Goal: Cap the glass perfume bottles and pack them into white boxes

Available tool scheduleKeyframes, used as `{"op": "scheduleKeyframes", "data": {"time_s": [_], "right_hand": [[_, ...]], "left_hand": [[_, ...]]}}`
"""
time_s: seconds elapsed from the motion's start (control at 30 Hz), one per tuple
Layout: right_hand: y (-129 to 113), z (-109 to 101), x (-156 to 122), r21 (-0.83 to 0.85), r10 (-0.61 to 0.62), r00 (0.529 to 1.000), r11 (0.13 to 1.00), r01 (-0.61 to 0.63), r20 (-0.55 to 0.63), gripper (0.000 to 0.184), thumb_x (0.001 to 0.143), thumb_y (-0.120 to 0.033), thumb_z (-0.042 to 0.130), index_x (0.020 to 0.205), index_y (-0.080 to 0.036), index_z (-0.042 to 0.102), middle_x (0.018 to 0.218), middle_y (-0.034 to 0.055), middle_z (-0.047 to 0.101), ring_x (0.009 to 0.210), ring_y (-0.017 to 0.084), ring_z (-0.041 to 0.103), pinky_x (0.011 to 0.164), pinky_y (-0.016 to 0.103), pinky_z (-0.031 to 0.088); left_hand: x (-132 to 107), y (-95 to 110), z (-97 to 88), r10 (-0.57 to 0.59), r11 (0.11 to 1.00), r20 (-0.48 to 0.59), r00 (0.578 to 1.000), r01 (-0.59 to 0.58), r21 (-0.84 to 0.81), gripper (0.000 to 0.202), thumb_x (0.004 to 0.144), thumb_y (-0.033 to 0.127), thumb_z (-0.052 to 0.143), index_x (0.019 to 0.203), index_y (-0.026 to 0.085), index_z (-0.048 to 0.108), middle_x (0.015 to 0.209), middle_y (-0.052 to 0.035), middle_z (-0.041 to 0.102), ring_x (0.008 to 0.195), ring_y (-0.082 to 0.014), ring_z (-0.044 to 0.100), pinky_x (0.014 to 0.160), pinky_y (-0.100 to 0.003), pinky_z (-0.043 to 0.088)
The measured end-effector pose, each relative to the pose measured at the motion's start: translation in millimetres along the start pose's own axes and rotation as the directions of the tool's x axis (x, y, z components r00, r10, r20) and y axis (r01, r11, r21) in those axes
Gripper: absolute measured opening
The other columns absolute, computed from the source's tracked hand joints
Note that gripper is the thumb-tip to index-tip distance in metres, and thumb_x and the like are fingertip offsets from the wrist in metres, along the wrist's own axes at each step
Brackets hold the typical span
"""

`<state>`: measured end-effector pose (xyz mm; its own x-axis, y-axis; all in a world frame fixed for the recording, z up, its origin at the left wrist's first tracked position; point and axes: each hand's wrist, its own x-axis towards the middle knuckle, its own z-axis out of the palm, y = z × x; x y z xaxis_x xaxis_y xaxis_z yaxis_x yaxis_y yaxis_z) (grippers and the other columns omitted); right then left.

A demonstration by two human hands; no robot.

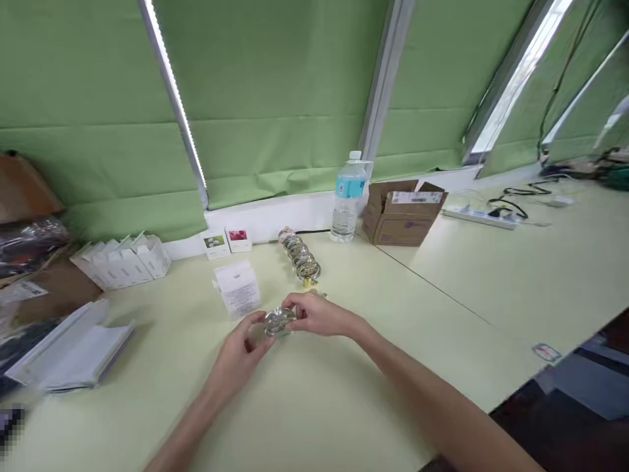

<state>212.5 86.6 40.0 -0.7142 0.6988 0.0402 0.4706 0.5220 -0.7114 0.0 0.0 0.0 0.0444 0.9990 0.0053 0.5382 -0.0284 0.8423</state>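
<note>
Both my hands meet over the middle of the pale table [344,406]. My left hand [242,357] and my right hand [317,314] pinch a small clear, shiny object [278,321] between their fingers. It looks like a little glass bottle, though I cannot tell for sure. A white carton [238,289] stands just behind the hands. A row of several similar shiny pieces [299,255] lies behind the right hand.
A water bottle [348,196] and an open cardboard box [403,211] stand by the windowsill. Two small printed boxes [227,242], a batch of white cartons [122,261] and flat white sheets [73,351] lie left. A power strip [484,216] with cables lies far right.
</note>
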Motion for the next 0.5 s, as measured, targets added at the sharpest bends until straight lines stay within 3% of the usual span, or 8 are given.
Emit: {"op": "scheduleKeyframes", "data": {"time_s": [0.1,0.2,0.27,0.37,0.43,0.5], "right_hand": [[-8.0,5.4,-0.5,0.033,-0.020,0.998,0.999,0.018,0.060,0.036,0.077,-0.038,0.065,0.107,-0.020,0.058,0.076,-0.0005,0.062,0.064,0.013,0.056,0.055,0.022,0.041],[-9.8,-8.8,-8.3,0.042,-0.013,0.997,0.999,0.010,0.080,0.038,0.079,-0.034,0.062,0.114,-0.021,0.056,0.096,0.0038,0.065,0.074,0.014,0.061,0.060,0.023,0.044],[-4.9,-26.6,-15.4,-0.022,0.052,0.999,0.998,-0.052,-0.017,0.032,0.083,-0.029,0.055,0.114,-0.021,0.057,0.105,0.0053,0.065,0.079,0.015,0.062,0.063,0.023,0.044],[11.0,-49.2,-20.8,-0.194,0.192,0.942,0.949,-0.250,-0.275,0.022,0.085,-0.026,0.050,0.101,-0.021,0.064,0.095,0.0053,0.068,0.080,0.017,0.061,0.064,0.024,0.042],[24.2,-55.0,-19.1,-0.265,0.243,0.920,0.907,-0.328,-0.306,0.022,0.081,-0.023,0.055,0.100,-0.021,0.065,0.089,0.0048,0.069,0.078,0.017,0.061,0.063,0.024,0.040],[36.3,-53.8,-15.0,-0.294,0.271,0.927,0.892,-0.343,-0.258,0.027,0.076,-0.021,0.060,0.102,-0.021,0.066,0.086,0.0037,0.069,0.075,0.017,0.061,0.062,0.023,0.040]], "left_hand": [[-0.8,-0.7,2.0,0.012,1.000,-0.009,1.000,-0.012,0.014,0.040,0.083,0.048,0.051,0.117,0.027,0.051,0.062,0.0052,0.044,0.057,-0.0128,0.039,0.054,-0.023,0.031],[-1.6,-0.4,3.2,0.000,0.999,-0.028,1.000,0.001,0.047,0.039,0.083,0.050,0.050,0.114,0.026,0.054,0.060,0.0051,0.042,0.056,-0.0130,0.038,0.053,-0.023,0.029],[-2.0,0.4,3.2,-0.017,0.998,-0.030,0.999,0.019,0.067,0.041,0.083,0.052,0.049,0.114,0.026,0.054,0.058,0.0053,0.040,0.055,-0.0131,0.038,0.053,-0.023,0.029],[-2.7,2.2,1.7,-0.018,0.996,-0.020,1.000,0.020,0.086,0.040,0.084,0.053,0.048,0.113,0.027,0.054,0.059,0.0050,0.040,0.057,-0.0134,0.039,0.054,-0.023,0.030],[-3.3,3.4,0.5,-0.013,0.995,-0.021,1.000,0.015,0.098,0.039,0.084,0.054,0.047,0.112,0.028,0.055,0.060,0.0050,0.040,0.057,-0.0136,0.039,0.055,-0.023,0.031],[-4.2,4.0,-0.3,-0.016,0.994,-0.022,1.000,0.019,0.104,0.039,0.084,0.054,0.048,0.112,0.028,0.055,0.060,0.0050,0.041,0.058,-0.0136,0.040,0.056,-0.023,0.031]]}}
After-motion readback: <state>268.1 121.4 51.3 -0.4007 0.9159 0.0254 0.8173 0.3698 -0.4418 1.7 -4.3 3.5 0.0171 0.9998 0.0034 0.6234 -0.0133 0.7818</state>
